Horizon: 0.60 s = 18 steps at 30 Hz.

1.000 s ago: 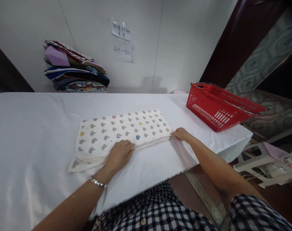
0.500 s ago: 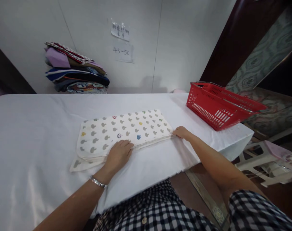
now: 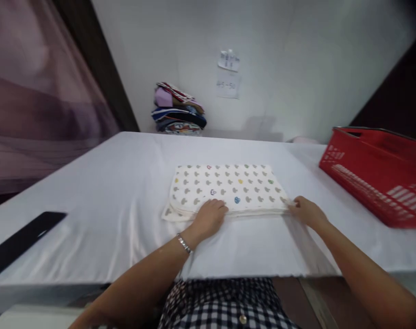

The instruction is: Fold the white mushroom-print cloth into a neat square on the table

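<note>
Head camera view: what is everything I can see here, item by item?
Folded cloth: one, white with small grey and coloured shapes, middle of the table.
Table: one, covered in white.
Basket: one, red plastic, at the right edge.
Stack of folded fabrics: one, mixed colours, far side by the wall.
Paper notes: two, white, on the wall.
Flat black object: one, at the left table edge.
Bracelet: one, silver, left wrist.
Left hand: on the cloth's near edge.
Right hand: at the cloth's right corner.

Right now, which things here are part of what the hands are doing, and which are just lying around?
In hand:
folded cloth
left hand, on its near edge
right hand, at its right corner

Lying about:
red basket
clothes pile
black strip
wall notes
</note>
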Tool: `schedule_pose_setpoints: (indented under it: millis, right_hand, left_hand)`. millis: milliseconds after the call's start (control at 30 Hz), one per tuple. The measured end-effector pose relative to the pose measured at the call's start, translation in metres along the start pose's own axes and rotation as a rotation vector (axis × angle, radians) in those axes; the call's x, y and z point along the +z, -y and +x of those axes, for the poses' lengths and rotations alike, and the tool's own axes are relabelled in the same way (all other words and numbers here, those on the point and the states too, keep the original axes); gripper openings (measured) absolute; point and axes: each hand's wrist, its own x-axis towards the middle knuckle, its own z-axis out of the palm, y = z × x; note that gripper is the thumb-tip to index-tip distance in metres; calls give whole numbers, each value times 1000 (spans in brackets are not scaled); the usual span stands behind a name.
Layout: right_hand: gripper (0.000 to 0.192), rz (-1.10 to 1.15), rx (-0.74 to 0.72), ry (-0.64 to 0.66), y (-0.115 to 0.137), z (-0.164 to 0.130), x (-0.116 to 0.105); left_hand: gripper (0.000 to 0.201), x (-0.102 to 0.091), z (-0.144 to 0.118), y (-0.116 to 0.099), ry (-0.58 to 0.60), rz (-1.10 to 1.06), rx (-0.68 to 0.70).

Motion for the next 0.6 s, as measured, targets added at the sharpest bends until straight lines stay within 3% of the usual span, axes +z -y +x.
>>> schedule_pose_setpoints:
  millis: [67,133,233,400,500,600]
  right_hand:
    - [41,-61,-209,-186,6,-2,7]
    - [42,-14,-436,-266,21,-6,15]
    - [49,37,-643,-229,49,-13,29]
    - [59,-88,-747,-51,67,-19,54]
    - [61,-116,-756,-67,63,-18,62]
    - [60,-105,-758,-83,61,-18,63]
  left_hand:
    - [18,-1,-2,0,8,-12,-13]
    - [16,0,-3,0,9,-19,-12]
    - [15,2,-5,0,-4,-28,-8]
    - [15,1,-16,7,-45,-69,-36]
    - [24,-6,-29,17,-97,-86,-105]
    - [30,-16,-46,31,-148,-89,-271]
